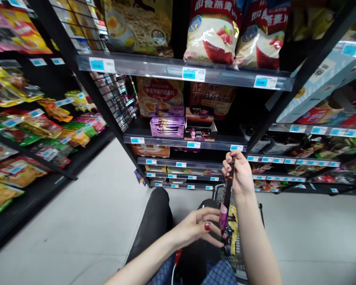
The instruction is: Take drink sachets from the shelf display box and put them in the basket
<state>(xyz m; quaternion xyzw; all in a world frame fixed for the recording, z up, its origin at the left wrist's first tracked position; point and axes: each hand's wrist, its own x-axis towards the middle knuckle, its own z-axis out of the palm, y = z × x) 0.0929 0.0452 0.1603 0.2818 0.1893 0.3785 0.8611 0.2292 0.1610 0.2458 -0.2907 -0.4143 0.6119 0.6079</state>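
Observation:
My right hand pinches the top of a long, slim stick packet, dark above and purple toward its lower end. The packet hangs nearly upright in front of the shelf. My left hand is beside its lower end with the fingers spread; whether the fingertips touch it I cannot tell. Below both hands is a dark shopping basket holding yellow and dark packages. On the shelf ahead sit an open purple box of sachets and an open dark box of stick packets.
Large cereal bags fill the upper shelf, above a clear price rail. A wire mesh side panel borders the left. Snack bags hang on a rack farther left. A light blue carton juts out at right.

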